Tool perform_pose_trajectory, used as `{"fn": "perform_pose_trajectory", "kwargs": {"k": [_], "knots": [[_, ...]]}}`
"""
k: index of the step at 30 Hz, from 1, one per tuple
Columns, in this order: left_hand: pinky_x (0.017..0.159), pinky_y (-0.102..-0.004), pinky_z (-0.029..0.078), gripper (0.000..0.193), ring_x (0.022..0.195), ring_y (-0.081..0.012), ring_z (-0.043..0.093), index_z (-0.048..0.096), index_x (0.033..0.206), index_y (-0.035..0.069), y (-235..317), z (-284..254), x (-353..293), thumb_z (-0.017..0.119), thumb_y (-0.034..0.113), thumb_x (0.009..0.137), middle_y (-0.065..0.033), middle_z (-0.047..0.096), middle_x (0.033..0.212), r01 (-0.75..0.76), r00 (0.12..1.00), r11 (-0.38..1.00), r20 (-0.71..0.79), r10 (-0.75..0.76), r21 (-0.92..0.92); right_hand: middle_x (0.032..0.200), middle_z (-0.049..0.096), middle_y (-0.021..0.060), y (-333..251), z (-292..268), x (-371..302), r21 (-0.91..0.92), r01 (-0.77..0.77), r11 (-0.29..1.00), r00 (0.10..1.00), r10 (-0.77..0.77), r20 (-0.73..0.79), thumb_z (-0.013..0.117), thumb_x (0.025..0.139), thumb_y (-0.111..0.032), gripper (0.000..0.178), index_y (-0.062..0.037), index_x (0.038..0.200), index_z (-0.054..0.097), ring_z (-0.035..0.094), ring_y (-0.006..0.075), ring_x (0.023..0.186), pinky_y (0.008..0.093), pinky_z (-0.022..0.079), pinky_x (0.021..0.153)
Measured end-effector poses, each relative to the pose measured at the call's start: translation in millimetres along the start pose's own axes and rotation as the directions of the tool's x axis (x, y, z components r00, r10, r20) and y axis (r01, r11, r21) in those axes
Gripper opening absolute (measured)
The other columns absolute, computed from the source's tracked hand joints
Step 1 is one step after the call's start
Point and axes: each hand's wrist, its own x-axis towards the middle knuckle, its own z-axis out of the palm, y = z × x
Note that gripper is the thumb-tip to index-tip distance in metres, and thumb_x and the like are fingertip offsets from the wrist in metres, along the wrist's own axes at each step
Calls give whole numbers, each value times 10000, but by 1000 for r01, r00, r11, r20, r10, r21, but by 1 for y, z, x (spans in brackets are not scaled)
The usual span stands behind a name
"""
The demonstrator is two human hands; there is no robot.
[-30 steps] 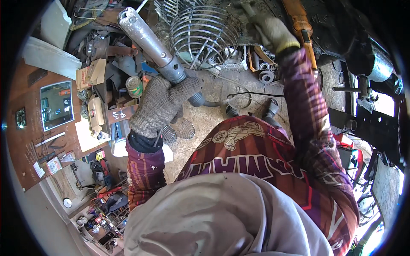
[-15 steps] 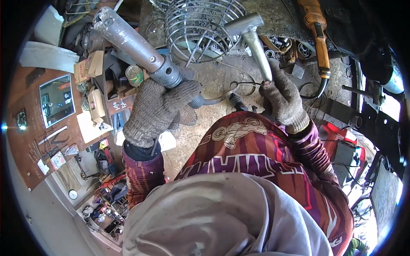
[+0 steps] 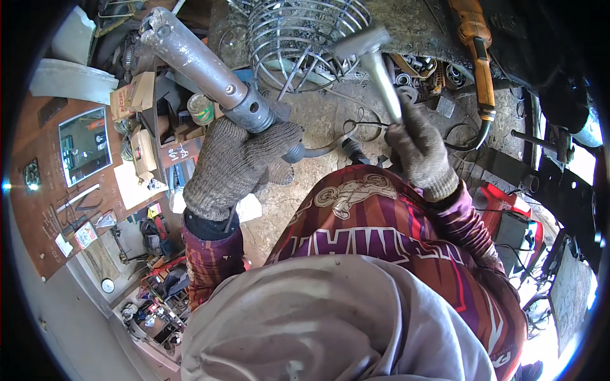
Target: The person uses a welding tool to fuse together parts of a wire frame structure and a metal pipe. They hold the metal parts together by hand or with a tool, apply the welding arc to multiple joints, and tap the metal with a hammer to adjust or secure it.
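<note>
My left hand [image 3: 238,165], in a grey knitted glove, is closed round the lower end of a grey metal tube [image 3: 197,63]. The tube tilts up to the far left; its far end looks rough and its near end has a hole and a ringed collar. My right hand [image 3: 419,152], gloved alike, grips the handle of a metal hammer [image 3: 384,79]. The hammer's head points away from me, slightly blurred, apart from the tube and to its right.
A coiled wire basket shape [image 3: 305,38] lies at the far side of the worn bench [image 3: 318,120]. An orange power tool [image 3: 473,51] with its cable is at the far right. To the left stand a green-labelled tin [image 3: 201,110], cardboard boxes [image 3: 143,152] and a brown board [image 3: 38,216] with a mirror.
The hammer has shifted slightly down and its head has tipped a little, blurred by motion. The left hand and the tube have barely moved.
</note>
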Motion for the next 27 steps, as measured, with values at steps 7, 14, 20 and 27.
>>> {"fn": "perform_pose_trajectory", "kwargs": {"k": [7, 14, 20, 27], "knots": [[785, -316, 557, 357, 885, -179, 697, 635, 1158, -6, 0, -3, 1, 763, 145, 861, -103, 716, 981, 88, 996, 993, 21, -90, 81, 851, 588, -31, -12, -11, 0, 211, -179, 961, 975, 202, -96, 540, 997, -110, 577, -68, 1542, 355, 492, 27, 655, 190, 420, 603], [405, -221, 406, 373, 453, -60, 530, 630, 1120, 23, -10, 0, 4, 775, 255, 866, -52, 704, 792, -53, 999, 998, -8, 53, 22, 900, 598, -15, -7, -2, -1, 17, -144, 989, 987, 142, 69, 540, 994, -115, 564, -61, 1530, 372, 521, 40, 695, 212, 447, 630], [402, -222, 401, 376, 451, -62, 529, 632, 1119, 21, -16, 1, 3, 773, 261, 866, -56, 707, 788, -46, 999, 999, -2, 46, 29, 827, 605, -6, -13, -12, 2, 72, -158, 985, 983, 164, -86, 531, 995, -151, 577, -102, 1544, 363, 524, 47, 635, 223, 448, 589], [408, -230, 410, 382, 469, -68, 543, 633, 1112, 23, -17, -1, 5, 780, 269, 860, -54, 707, 786, -65, 998, 998, -4, 65, 12, 933, 621, 19, -3, 2, -1, 167, -159, 973, 986, 164, -15, 560, 992, -112, 550, -42, 1511, 395, 541, 49, 735, 228, 461, 650]]}}
